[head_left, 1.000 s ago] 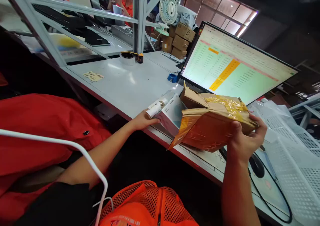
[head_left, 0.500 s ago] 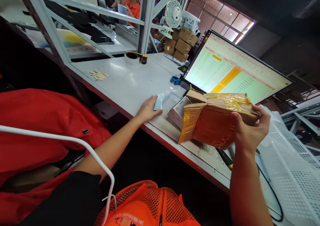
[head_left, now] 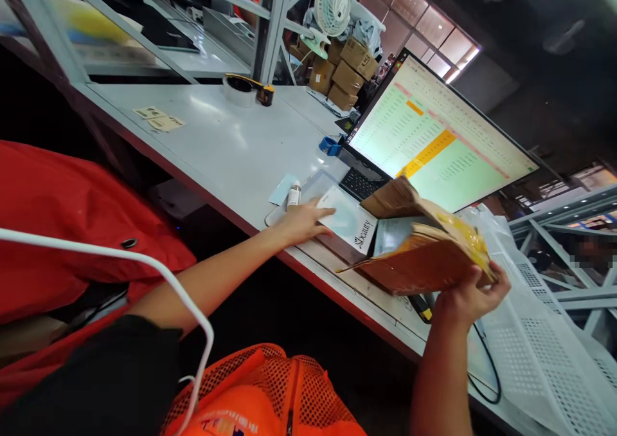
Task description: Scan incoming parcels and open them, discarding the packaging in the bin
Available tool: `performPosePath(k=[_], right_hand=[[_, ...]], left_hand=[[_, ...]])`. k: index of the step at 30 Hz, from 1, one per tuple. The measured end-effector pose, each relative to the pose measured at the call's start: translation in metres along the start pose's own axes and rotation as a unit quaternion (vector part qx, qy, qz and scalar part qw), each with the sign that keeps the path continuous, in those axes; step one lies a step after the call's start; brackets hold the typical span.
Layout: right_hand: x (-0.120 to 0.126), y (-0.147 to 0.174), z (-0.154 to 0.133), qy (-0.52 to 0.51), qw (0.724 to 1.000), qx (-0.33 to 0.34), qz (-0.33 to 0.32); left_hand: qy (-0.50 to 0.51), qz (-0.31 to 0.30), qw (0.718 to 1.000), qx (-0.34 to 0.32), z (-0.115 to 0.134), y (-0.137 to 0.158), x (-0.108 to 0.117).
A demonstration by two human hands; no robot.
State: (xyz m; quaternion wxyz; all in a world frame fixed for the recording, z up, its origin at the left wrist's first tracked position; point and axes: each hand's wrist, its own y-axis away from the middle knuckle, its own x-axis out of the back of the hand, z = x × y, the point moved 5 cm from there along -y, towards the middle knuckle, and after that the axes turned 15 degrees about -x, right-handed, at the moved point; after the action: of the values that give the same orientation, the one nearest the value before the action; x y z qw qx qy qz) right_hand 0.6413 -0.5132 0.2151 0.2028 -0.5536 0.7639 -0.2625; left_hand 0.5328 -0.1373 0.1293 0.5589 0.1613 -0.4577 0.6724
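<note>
My right hand [head_left: 475,294] grips the far end of a battered cardboard box [head_left: 417,262] patched with yellow tape, tilting it with its open flaps toward the left. A white box [head_left: 344,220] printed "beauty" sticks out of that opening, and something pale shows behind it inside. My left hand [head_left: 303,225] is at the white box's near left end, fingers spread and touching or very close to it. Just beyond this hand stand a small white-capped bottle [head_left: 294,195] and a flat light-blue packet [head_left: 283,190].
A monitor [head_left: 434,140] and a keyboard [head_left: 361,184] stand behind the carton. Tape rolls [head_left: 240,91], a blue tape dispenser [head_left: 331,145] and paper labels [head_left: 159,119] lie on the desk [head_left: 202,146]. A white perforated basket [head_left: 535,333] is at right; a white cable [head_left: 159,275] crosses the left foreground.
The white box has slid farther out of the carton, which my right hand now tilts lower. My left hand has left the light-blue packet and moved to the white box. The bottle has come into view.
</note>
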Motion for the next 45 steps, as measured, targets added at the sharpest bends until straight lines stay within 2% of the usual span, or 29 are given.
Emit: performPosePath(k=[2, 4, 6, 8, 10, 13, 15, 18, 20, 22, 24, 27, 31, 33, 39, 45], right_hand=[[0.03, -0.001, 0.019, -0.045, 0.998, 0.006, 0.05], [0.053, -0.004, 0.028, -0.061, 0.996, 0.025, 0.064], [0.067, -0.009, 0.028, -0.043, 0.997, 0.031, 0.06], [0.072, -0.013, 0.022, -0.01, 0.998, 0.024, 0.058], [0.071, -0.013, 0.013, 0.005, 0.998, 0.02, 0.052], [0.06, -0.004, -0.009, -0.026, 0.998, 0.055, 0.026], [0.049, 0.006, -0.027, -0.029, 0.995, 0.095, 0.011], [0.036, 0.016, -0.053, 0.001, 0.991, 0.133, -0.008], [0.034, 0.017, -0.07, 0.005, 0.988, 0.153, -0.014], [0.036, 0.015, -0.083, 0.012, 0.986, 0.169, -0.007], [0.039, 0.009, -0.09, 0.014, 0.985, 0.169, -0.002], [0.044, 0.002, -0.092, -0.036, 0.987, 0.159, -0.002], [0.038, 0.0, -0.092, -0.075, 0.984, 0.161, -0.002], [0.03, 0.002, -0.093, -0.062, 0.984, 0.164, 0.0], [0.012, -0.001, -0.11, 0.009, 0.981, 0.196, 0.005], [0.005, -0.01, -0.128, 0.078, 0.966, 0.246, 0.027]], left_hand=[[-0.016, 0.037, 0.999, 0.023, -0.016, 0.014, 0.006], [-0.053, 0.06, 0.996, 0.042, -0.026, 0.023, 0.013], [-0.084, 0.053, 0.994, 0.053, -0.027, 0.023, 0.016], [-0.104, 0.057, 0.992, 0.043, -0.015, 0.016, 0.02], [-0.099, 0.099, 0.99, -0.014, 0.011, 0.003, 0.023], [0.0, 0.133, 0.972, -0.196, 0.075, -0.025, 0.014], [0.08, 0.092, 0.939, -0.322, 0.124, -0.049, -0.004], [0.078, 0.041, 0.887, -0.454, 0.189, -0.086, -0.032], [0.053, 0.028, 0.859, -0.509, 0.217, -0.105, -0.044], [0.038, 0.036, 0.845, -0.533, 0.232, -0.118, -0.046], [0.032, 0.052, 0.832, -0.552, 0.233, -0.12, -0.042], [0.03, 0.06, 0.824, -0.562, 0.218, -0.106, -0.033], [0.047, 0.054, 0.879, -0.472, 0.181, -0.081, -0.027], [0.06, 0.05, 0.89, -0.449, 0.167, -0.074, -0.027], [0.117, 0.104, 0.869, -0.47, 0.149, -0.077, -0.015], [0.281, 0.167, 0.862, -0.389, 0.137, -0.066, -0.001]])
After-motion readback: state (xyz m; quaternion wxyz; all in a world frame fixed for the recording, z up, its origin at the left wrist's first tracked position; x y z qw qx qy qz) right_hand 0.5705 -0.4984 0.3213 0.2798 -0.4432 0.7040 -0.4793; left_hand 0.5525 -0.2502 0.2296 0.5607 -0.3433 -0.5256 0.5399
